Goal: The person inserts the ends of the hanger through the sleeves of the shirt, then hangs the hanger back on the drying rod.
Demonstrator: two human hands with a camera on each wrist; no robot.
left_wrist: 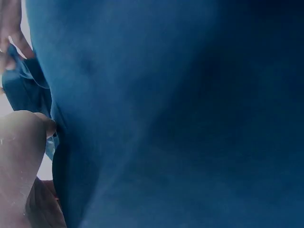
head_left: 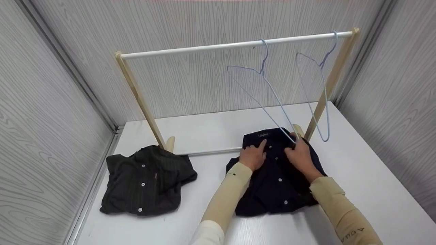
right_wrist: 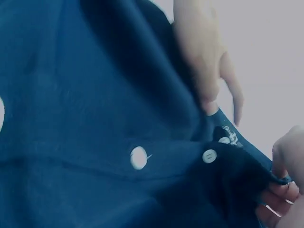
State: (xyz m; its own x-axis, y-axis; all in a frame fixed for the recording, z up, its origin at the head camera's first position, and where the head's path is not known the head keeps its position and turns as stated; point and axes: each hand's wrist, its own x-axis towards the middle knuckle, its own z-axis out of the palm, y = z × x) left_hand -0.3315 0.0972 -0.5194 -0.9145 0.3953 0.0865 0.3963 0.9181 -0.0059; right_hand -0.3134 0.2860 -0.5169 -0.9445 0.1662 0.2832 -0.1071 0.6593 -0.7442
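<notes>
A navy button-up shirt [head_left: 262,190] lies front up on the white table, its pale buttons in a line down the front. My left hand [head_left: 252,157] is at the left side of its collar, gripping cloth, with the index finger extended over the collar. On the collar's right side, my right hand [head_left: 301,156] pinches the edge; the right wrist view shows its fingers [right_wrist: 285,164] there. A light blue wire hanger [head_left: 272,86] hangs from the rail, its lower corner by my right hand; whether they touch I cannot tell. Blue cloth [left_wrist: 156,118] fills most of the left wrist view.
A clothes rack with a white rail [head_left: 204,48] and wooden legs [head_left: 139,98] stands at the back of the table [head_left: 204,211]. Another blue hanger [head_left: 327,112] hangs at its right end. A dark green shirt [head_left: 146,183] lies at the left.
</notes>
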